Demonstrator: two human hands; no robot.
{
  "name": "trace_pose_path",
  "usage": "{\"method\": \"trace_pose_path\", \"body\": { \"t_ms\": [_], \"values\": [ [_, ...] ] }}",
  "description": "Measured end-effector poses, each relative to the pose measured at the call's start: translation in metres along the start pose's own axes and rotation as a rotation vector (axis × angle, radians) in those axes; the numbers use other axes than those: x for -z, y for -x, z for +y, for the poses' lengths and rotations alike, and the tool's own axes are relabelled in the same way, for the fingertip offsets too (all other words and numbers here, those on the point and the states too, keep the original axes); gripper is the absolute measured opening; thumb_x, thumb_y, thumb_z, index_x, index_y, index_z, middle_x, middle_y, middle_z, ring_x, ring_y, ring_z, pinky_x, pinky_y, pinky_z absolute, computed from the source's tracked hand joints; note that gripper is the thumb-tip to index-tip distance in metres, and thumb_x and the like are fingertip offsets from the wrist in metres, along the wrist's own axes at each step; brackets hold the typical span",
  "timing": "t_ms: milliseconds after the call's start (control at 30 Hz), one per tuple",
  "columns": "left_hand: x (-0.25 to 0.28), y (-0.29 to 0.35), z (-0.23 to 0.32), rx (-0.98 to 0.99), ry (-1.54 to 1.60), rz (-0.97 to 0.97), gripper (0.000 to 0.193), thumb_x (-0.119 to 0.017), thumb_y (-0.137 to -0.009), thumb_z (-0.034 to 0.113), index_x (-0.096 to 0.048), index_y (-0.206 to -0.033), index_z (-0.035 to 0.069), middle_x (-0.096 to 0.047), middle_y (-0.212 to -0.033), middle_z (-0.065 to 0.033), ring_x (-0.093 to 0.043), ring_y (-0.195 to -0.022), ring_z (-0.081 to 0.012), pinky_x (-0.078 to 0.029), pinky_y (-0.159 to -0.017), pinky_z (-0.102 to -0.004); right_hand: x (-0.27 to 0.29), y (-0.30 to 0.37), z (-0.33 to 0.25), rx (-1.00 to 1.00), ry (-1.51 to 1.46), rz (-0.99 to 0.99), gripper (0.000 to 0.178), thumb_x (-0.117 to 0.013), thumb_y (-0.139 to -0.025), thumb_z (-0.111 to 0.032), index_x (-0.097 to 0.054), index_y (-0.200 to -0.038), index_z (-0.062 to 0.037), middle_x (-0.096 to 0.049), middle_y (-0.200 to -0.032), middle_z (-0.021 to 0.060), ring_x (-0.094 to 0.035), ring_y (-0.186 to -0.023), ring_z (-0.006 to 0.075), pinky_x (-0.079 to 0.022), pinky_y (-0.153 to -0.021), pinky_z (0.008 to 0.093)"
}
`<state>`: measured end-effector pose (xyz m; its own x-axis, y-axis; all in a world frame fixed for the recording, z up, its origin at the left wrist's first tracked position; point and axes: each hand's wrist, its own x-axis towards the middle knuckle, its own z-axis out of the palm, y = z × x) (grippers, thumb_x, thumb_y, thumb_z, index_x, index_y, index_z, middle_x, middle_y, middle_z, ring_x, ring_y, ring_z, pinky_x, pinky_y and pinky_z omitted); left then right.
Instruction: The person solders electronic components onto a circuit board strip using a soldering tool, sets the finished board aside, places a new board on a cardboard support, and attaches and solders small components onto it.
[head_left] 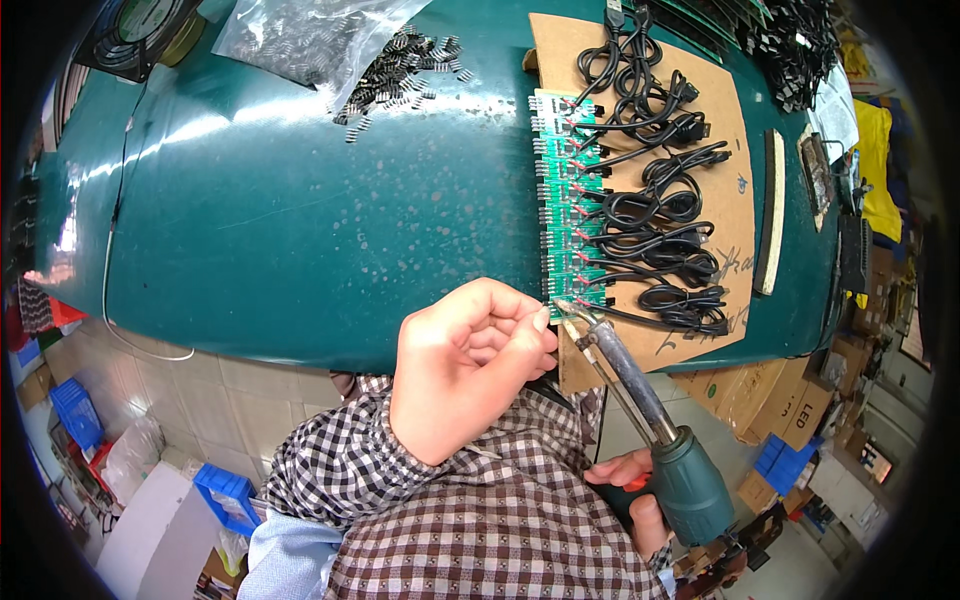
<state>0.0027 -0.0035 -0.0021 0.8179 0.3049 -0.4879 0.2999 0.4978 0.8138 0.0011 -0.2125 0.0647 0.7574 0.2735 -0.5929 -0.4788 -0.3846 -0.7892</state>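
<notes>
My left hand point(465, 365) is closed in a pinch, thumb and forefinger at the near end of a row of green circuit boards point(560, 215). Whatever is between its fingertips is too small to make out. In my right hand point(622, 468) is a soldering gun point(690, 490) with a green body and long metal barrel. Its tip rests at the nearmost board, just right of my left fingertips. Metal pins line the boards' left edge. Red wires and coiled black cables point(685, 310) lead off their right side. Boards and cables lie on a cardboard sheet point(735, 200).
At the back of the green table point(250, 230) are a clear plastic bag point(300, 40) and a pile of small black pin parts point(410, 70). A pale strip point(770, 210) lies right of the cardboard. A black fan-like device point(135, 35) stands back left, its cord trailing forward.
</notes>
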Motion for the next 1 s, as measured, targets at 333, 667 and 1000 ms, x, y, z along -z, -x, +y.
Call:
{"method": "trace_pose_path", "body": {
  "t_ms": [333,667,1000],
  "values": [
    [0.0,-0.001,0.001,0.003,-0.012,0.003,0.009,-0.054,-0.084,0.003,-0.053,-0.088,-0.005,-0.062,-0.076,-0.0118,-0.062,-0.066,-0.0144,-0.052,-0.057,-0.0233,-0.002,-0.001,-0.004,0.037,-0.071,-0.073,0.045,-0.058,-0.081,-0.038,-0.043,-0.093,0.0025,-0.049,-0.077,0.0126,-0.055,-0.077,0.0236,-0.05,-0.075,0.0466],
    [0.0,0.001,-0.002,-0.006,-0.026,0.012,0.008,-0.054,-0.084,0.003,-0.053,-0.087,-0.005,-0.062,-0.076,-0.0118,-0.062,-0.066,-0.0146,-0.053,-0.056,-0.0234,0.0,0.001,-0.001,0.062,-0.064,-0.107,0.042,-0.056,-0.082,-0.036,-0.043,-0.092,0.0028,-0.049,-0.077,0.0127,-0.055,-0.077,0.0238,-0.05,-0.076,0.0462],
    [-0.001,-0.001,0.001,0.01,-0.006,0.022,0.008,-0.054,-0.084,0.003,-0.053,-0.087,-0.004,-0.062,-0.075,-0.0125,-0.063,-0.065,-0.0155,-0.053,-0.056,-0.0239,0.011,0.006,0.025,0.176,-0.176,-0.075,0.042,-0.055,-0.083,-0.035,-0.046,-0.085,0.0054,-0.05,-0.076,0.0151,-0.056,-0.077,0.0245,-0.051,-0.076,0.0449]
  ]
}}
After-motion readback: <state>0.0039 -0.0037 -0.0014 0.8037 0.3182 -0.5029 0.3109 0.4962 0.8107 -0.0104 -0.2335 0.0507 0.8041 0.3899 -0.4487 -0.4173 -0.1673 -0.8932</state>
